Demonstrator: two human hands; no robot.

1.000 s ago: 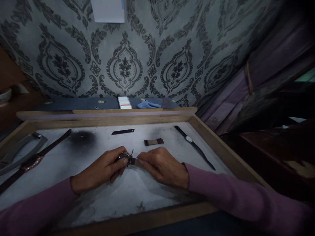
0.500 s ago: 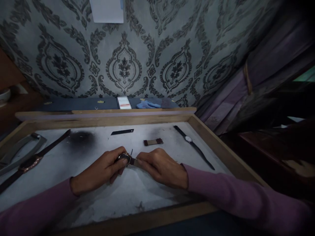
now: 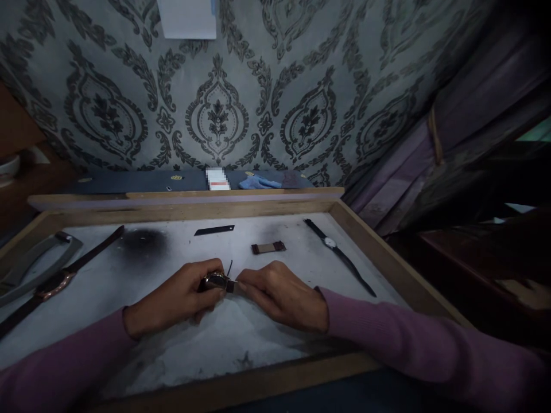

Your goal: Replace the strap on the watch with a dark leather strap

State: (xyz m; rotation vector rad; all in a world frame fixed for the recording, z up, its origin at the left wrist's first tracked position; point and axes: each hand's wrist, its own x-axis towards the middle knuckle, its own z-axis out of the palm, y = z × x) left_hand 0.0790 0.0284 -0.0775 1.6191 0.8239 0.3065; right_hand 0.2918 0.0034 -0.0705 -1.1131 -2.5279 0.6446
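A dark-faced watch (image 3: 216,281) is held between the thumb and fingers of my left hand (image 3: 185,295). From the right side of its case runs a short dark strap (image 3: 235,287), pinched by the fingertips of my right hand (image 3: 282,295). A thin dark pin-like piece (image 3: 229,268) sticks up beside the case. Beyond my hands a brown strap piece (image 3: 268,247) and a black blade (image 3: 214,230) lie on the white surface. How my right fingertips meet the strap is partly hidden.
A wooden-rimmed tray (image 3: 193,211) surrounds the work. A black-strapped watch (image 3: 330,242) lies at right, a brown-strapped watch (image 3: 54,284) and a grey curved band (image 3: 38,267) at left. Behind the rim are a blue cloth (image 3: 259,182) and a small box (image 3: 217,179).
My left thumb has shifted down off the watch face, so more of the dial shows. The watch has turned slightly. My right hand has hardly moved.
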